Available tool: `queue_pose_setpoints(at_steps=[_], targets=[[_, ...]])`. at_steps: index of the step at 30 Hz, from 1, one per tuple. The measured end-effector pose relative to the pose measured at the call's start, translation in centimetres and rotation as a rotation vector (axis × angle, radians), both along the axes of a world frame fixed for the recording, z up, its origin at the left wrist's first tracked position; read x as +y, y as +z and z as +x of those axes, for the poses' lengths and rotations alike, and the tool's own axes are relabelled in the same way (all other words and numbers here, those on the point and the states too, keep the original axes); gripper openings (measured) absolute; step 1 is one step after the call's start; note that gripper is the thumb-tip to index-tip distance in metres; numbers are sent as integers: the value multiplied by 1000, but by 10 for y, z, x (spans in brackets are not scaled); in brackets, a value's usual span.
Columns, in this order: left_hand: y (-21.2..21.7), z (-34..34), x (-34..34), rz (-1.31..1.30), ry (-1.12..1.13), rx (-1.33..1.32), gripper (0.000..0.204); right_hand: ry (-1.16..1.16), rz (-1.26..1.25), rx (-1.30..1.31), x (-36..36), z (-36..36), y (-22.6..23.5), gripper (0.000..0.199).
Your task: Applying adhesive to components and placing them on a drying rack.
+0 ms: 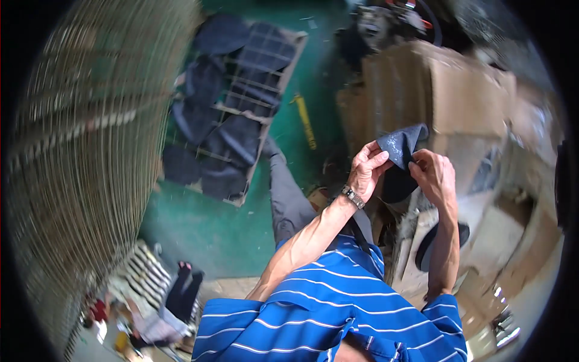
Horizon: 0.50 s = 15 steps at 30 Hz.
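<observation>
In front of my chest I hold a dark blue-grey piece of sheet material, like cloth or felt (398, 145), with whitish specks on its face. Its upper corner is folded over. My left hand (367, 170), with a watch at the wrist, pinches its left edge between thumb and fingers. On the other side, my right hand (435, 176) has its fingers closed on the lower right edge. Just below the hands hangs or lies a dark rounded piece (398, 186); whether it joins the held piece I cannot tell.
A wire-grid rack (289, 66) with several dark pieces lies on the green floor (187, 235). Near it is a yellow strip (305, 120). Cardboard boxes (467, 99) stand at the right, with a dark round piece (425, 247) below. Tall wire mesh (102, 120) fills the left; another person (163, 320) is at lower left.
</observation>
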<state>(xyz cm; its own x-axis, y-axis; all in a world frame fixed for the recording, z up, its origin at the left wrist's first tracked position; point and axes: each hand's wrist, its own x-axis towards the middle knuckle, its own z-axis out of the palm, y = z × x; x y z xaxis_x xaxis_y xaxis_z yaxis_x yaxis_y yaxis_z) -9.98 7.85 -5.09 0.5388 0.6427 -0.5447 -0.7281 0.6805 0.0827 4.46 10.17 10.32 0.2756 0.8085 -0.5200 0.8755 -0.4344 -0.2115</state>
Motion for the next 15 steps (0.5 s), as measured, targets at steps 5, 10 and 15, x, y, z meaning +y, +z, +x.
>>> queue_pose_setpoints(at_steps=[5, 10, 15], targets=[[-100, -113, 50, -129, 311, 236, 60, 265, -21, 174, 77, -102, -139, 25], [-207, -212, 124, -145, 484, 377, 66, 382, 20, 175, 166, -207, -264, 22], [-290, -280, 179, -52, 686, 411, 49, 507, 338, 204, 232, -292, -359, 18]])
